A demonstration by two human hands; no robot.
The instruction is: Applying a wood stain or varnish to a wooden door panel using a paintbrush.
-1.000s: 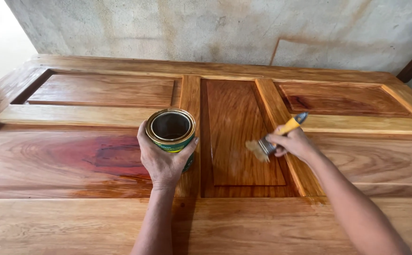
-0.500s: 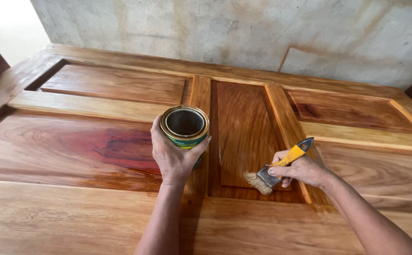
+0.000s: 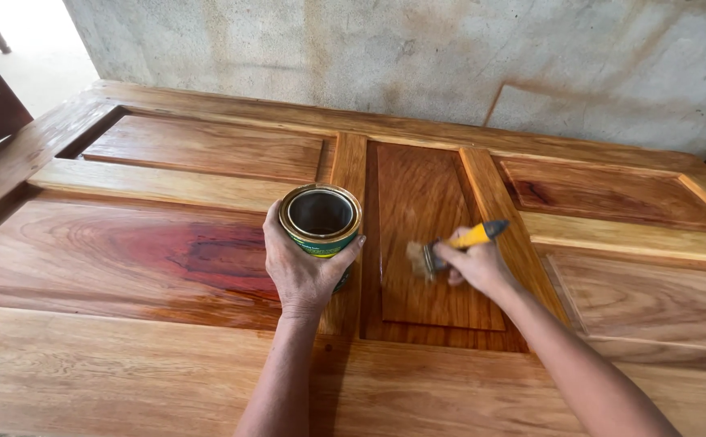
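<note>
The right hand [image 3: 474,267] grips a brush [image 3: 458,244], handle slanting up-right, bristles left on the door's [image 3: 159,380] middle panel. Left hand [image 3: 300,271] clasps an open can [image 3: 321,218], upright.

Door [image 3: 167,380]: golden-brown wood, wavy grain, dark red streak toward its left edge | can [image 3: 321,220]: green, gold rim | brush [image 3: 458,243]: yellow handle, dark tip | wall [image 3: 450,57]: mottled grey

Between the hands, the can [image 3: 321,220] held by the left hand [image 3: 300,271] narrows the gap to the brush [image 3: 450,247] in the right hand [image 3: 474,265]. Left, right and near of both, the door [image 3: 126,372] lies open. Beyond them the wall [image 3: 418,57] rises.
</note>
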